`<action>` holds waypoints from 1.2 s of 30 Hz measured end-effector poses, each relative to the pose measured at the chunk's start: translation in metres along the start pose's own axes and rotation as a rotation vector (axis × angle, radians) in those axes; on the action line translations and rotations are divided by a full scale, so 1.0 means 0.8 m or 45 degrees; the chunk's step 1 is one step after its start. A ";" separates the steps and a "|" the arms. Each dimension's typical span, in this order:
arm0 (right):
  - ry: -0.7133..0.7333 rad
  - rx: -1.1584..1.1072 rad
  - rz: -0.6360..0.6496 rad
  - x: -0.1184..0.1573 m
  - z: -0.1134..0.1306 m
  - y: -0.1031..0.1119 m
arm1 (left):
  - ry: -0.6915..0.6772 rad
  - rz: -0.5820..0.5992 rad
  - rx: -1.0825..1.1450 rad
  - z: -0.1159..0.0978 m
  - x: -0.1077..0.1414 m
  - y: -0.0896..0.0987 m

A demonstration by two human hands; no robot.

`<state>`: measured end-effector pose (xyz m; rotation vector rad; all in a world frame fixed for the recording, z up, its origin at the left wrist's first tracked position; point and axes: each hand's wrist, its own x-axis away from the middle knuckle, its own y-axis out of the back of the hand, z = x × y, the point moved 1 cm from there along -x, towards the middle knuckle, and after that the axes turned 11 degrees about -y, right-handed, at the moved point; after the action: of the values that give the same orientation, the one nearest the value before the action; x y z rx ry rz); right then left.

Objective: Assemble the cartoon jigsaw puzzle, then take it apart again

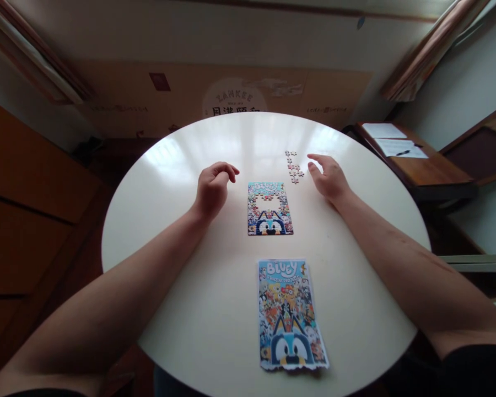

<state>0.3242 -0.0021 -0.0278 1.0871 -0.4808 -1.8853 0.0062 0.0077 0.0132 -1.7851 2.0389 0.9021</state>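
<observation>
White glossy table [140,220]: left hand [214,188] curled, can't tell whether gripping anything; right hand [329,177] loosely spread beside jigsaw pieces [290,167], which a careless inward brush could scatter.

Bare left arm [149,281] is slanting in from near left to mid-scene; bare left hand [214,187] is showing loosely bent fingers [225,167], pointing right. Bare right arm [400,253] is slanting in from near right; bare right hand [330,177] is pointing its index finger [316,157] left, thumb [314,170] standing apart.
</observation>
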 end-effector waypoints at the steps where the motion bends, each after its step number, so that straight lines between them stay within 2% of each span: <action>1: -0.009 -0.005 0.003 0.000 -0.001 -0.001 | 0.006 -0.001 0.015 -0.003 0.000 0.000; 7: -0.140 -0.101 0.015 -0.002 0.000 -0.001 | 0.042 -0.033 0.091 -0.006 -0.002 0.004; 13: -0.348 -0.174 0.047 -0.002 0.003 -0.004 | 0.238 -0.164 0.218 0.010 -0.008 0.010; 18: -0.490 -0.130 0.121 -0.022 0.000 -0.016 | 0.267 -0.254 0.198 0.015 -0.009 0.011; 22: -0.584 -0.030 0.192 -0.044 0.016 -0.028 | 0.239 -0.261 0.170 0.015 -0.008 0.011; 28: -0.579 0.202 0.221 -0.056 0.051 -0.032 | 0.243 -0.293 0.175 0.015 -0.007 0.012; 33: -0.521 0.342 0.311 -0.048 0.058 -0.021 | 0.229 -0.262 0.184 0.017 -0.006 0.007; 36: -0.425 0.458 0.339 -0.044 0.060 -0.020 | 0.225 -0.290 0.202 0.018 -0.005 0.004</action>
<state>0.2840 0.0311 0.0050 0.8760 -1.1341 -1.7843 0.0013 0.0201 0.0057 -2.0162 1.8948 0.5199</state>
